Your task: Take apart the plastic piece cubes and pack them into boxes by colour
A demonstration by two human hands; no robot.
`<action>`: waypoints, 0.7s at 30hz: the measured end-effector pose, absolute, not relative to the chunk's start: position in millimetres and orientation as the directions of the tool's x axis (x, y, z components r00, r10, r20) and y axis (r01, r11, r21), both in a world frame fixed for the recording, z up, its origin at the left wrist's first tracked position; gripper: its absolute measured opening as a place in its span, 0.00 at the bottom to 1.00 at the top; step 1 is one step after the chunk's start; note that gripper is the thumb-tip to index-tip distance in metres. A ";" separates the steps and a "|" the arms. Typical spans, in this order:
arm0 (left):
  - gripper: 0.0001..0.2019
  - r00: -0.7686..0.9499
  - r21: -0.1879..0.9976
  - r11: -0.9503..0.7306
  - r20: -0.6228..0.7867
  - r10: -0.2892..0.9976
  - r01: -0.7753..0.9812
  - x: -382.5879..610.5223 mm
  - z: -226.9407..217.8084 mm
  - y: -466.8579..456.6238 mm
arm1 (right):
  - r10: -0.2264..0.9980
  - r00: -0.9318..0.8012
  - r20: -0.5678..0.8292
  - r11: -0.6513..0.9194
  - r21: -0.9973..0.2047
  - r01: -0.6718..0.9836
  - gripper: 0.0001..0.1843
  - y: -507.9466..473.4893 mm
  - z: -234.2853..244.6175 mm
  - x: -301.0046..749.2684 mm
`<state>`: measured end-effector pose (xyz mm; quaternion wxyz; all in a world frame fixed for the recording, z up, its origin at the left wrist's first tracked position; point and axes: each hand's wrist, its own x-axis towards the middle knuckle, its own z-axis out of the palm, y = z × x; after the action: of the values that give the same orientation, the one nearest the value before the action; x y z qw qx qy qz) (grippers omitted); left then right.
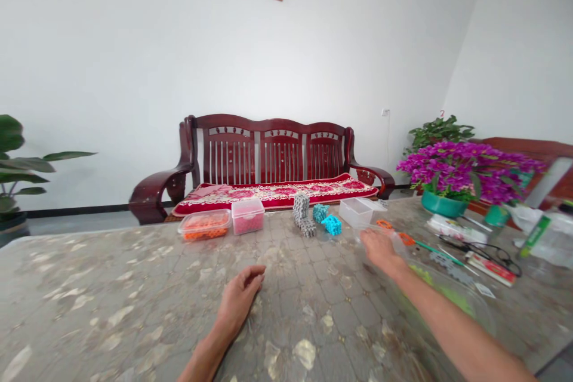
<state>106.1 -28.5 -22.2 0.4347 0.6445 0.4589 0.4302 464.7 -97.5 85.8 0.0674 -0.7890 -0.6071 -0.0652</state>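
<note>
My left hand (pixel 242 293) rests on its side on the table, fingers curled together with nothing visible in them. My right hand (pixel 379 248) reaches far forward, fingers bent down over a clear plastic lid (pixel 398 241); the fingertips are partly hidden. Just beyond it stands a clear plastic box (pixel 356 212). To its left are a grey L-shaped piece built of small interlocking blocks (pixel 302 216), a teal block piece (pixel 320 212) and a bright blue one (pixel 332 224). Under my right forearm lies a clear container with light green pieces (pixel 452 298).
A box of orange pieces (pixel 206 225) and a box of pink pieces (pixel 248 216) stand at the table's far edge. On the right are orange-handled scissors (pixel 406 239), a black cable (pixel 487 250), a red-white box (pixel 490 268) and a purple-flowered pot (pixel 444 205). Beyond is a wooden bench (pixel 280 152).
</note>
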 end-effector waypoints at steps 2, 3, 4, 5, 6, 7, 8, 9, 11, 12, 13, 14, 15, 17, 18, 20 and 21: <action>0.20 0.195 0.959 -0.191 0.150 0.969 0.211 106.9 -22.2 -28.9 | 0.969 0.191 0.159 -0.196 0.011 0.981 0.14 -98.6 80.3 447.3; 0.20 0.187 0.959 -0.191 0.152 0.970 0.211 107.0 -22.3 -29.1 | 0.978 0.158 0.136 -0.164 0.040 0.986 0.13 -100.3 77.7 436.3; 0.20 0.178 0.957 -0.196 0.159 0.971 0.213 106.8 -22.5 -29.3 | 0.985 0.119 0.121 -0.128 0.065 0.990 0.14 -102.8 75.3 424.2; 0.19 0.168 0.955 -0.204 0.169 0.971 0.216 106.4 -22.6 -29.4 | 0.993 0.057 0.107 -0.069 0.114 0.991 0.19 -105.8 73.2 411.4; 0.19 0.157 0.952 -0.212 0.180 0.971 0.220 105.9 -22.6 -29.6 | 0.996 0.001 0.093 -0.015 0.154 0.988 0.21 -109.2 71.2 398.5; 0.19 0.147 0.949 -0.219 0.189 0.971 0.225 105.3 -22.3 -29.7 | 0.995 -0.041 0.089 0.024 0.182 0.983 0.22 -112.8 69.5 386.2; 0.18 0.141 0.946 -0.225 0.196 0.970 0.233 104.7 -21.8 -29.9 | 0.992 -0.084 0.093 0.063 0.204 0.977 0.23 -116.1 67.8 374.9; 0.18 0.137 0.943 -0.230 0.201 0.970 0.242 104.3 -21.0 -30.3 | 0.988 -0.123 0.097 0.100 0.214 0.972 0.23 -119.1 66.5 365.2; 0.17 0.141 0.936 -0.243 0.213 0.967 0.254 103.7 -19.0 -31.3 | 0.977 -0.186 0.108 0.159 0.218 0.963 0.23 -123.5 65.1 350.9; 0.17 0.146 0.934 -0.251 0.219 0.965 0.254 103.5 -18.0 -31.8 | 0.972 -0.206 0.111 0.179 0.215 0.960 0.23 -124.9 65.4 346.3; 0.17 0.150 0.933 -0.257 0.225 0.963 0.251 103.5 -17.1 -32.4 | 0.970 -0.217 0.113 0.190 0.211 0.959 0.22 -125.9 66.3 343.3; 0.17 0.152 0.933 -0.260 0.228 0.962 0.247 103.5 -16.5 -32.8 | 0.969 -0.219 0.113 0.193 0.207 0.959 0.22 -126.5 67.8 341.7; 0.16 0.154 0.934 -0.261 0.228 0.961 0.245 103.5 -16.0 -33.2 | 0.970 -0.217 0.111 0.191 0.203 0.960 0.21 -126.8 69.7 341.4; 0.16 0.161 0.931 -0.259 0.224 0.961 0.255 103.5 -15.5 -33.7 | 0.975 -0.194 0.106 0.171 0.197 0.965 0.21 -126.6 73.4 344.8; 0.16 0.163 0.930 -0.257 0.220 0.962 0.264 103.5 -15.4 -33.8 | 0.980 -0.171 0.102 0.149 0.193 0.970 0.21 -126.0 74.6 348.7; 0.16 0.166 0.926 -0.254 0.214 0.963 0.278 103.6 -15.6 -33.9 | 0.989 -0.109 0.101 0.089 0.179 0.980 0.22 -123.9 75.1 361.6; 0.16 0.167 0.926 -0.253 0.213 0.963 0.281 103.7 -15.9 -33.8 | 0.992 -0.076 0.103 0.058 0.169 0.984 0.22 -122.5 74.4 370.5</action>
<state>103.7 -33.8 -15.9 0.3875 0.6581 0.4724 0.4399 370.5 -122.5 74.4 -0.0204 -0.6793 -0.7271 -0.0975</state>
